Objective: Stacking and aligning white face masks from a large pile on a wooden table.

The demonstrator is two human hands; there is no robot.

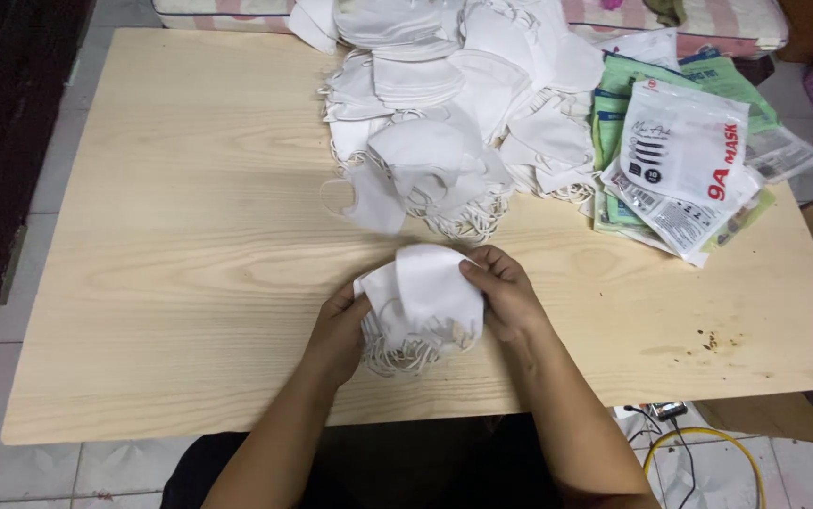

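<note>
A small stack of white face masks (423,297) sits between my two hands, just below the centre of the frame, above the near part of the pale wooden table (171,264). Their ear loops hang in a tangle under the stack. My left hand (339,335) cups the stack from the left side, fingers curled in behind it and pressed against the cloth. My right hand (506,292) grips the right edge, thumb and fingertips clamped on the top mask.

Just above, in the upper middle of the frame, lies a big loose heap of white masks (454,104) with loops spilling toward me. To the upper right, beside that heap, rests a pile of printed plastic packets (685,155), white and green. A yellow cable (708,443) curls on the tiled floor at lower right.
</note>
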